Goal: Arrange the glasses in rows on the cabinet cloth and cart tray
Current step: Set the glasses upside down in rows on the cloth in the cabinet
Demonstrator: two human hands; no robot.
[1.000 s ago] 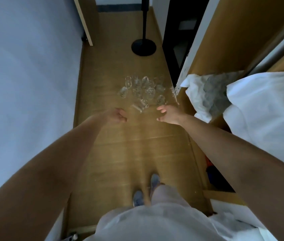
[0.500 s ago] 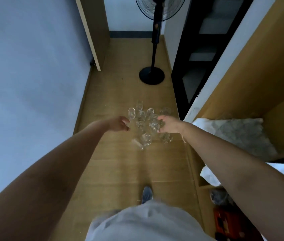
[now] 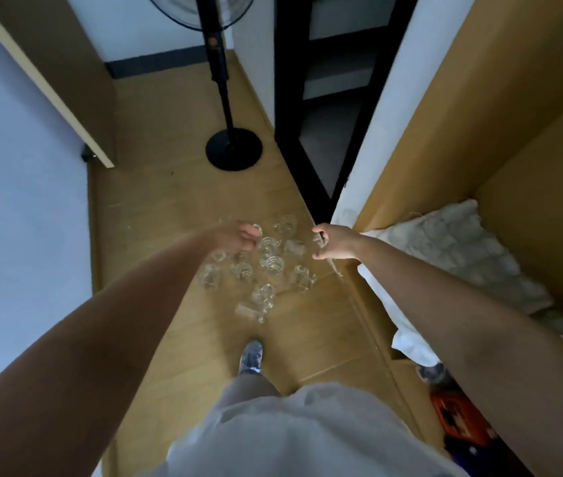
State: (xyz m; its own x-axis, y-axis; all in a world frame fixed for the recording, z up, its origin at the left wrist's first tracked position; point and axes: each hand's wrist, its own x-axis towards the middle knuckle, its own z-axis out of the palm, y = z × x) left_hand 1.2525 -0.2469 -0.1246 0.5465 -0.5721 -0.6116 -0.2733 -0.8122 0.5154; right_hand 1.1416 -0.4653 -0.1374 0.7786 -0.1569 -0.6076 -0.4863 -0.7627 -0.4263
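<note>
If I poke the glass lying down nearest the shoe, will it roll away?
Probably a bit: the glass seems to lie on its side on the smooth wooden floor, so it could roll. It looks like clear glass, so likely breakable and slippery; lift gently.

Wooden floor [image 3: 156, 215] — clear glasses [image 3: 275, 265] clustered on it, black fan base [image 3: 233, 149] beyond.

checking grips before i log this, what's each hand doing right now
Left hand: fingers curled among the glasses; whether it grips one cannot be told.
Right hand: fingers curled at the edge of the glasses; cannot be told either.
</note>
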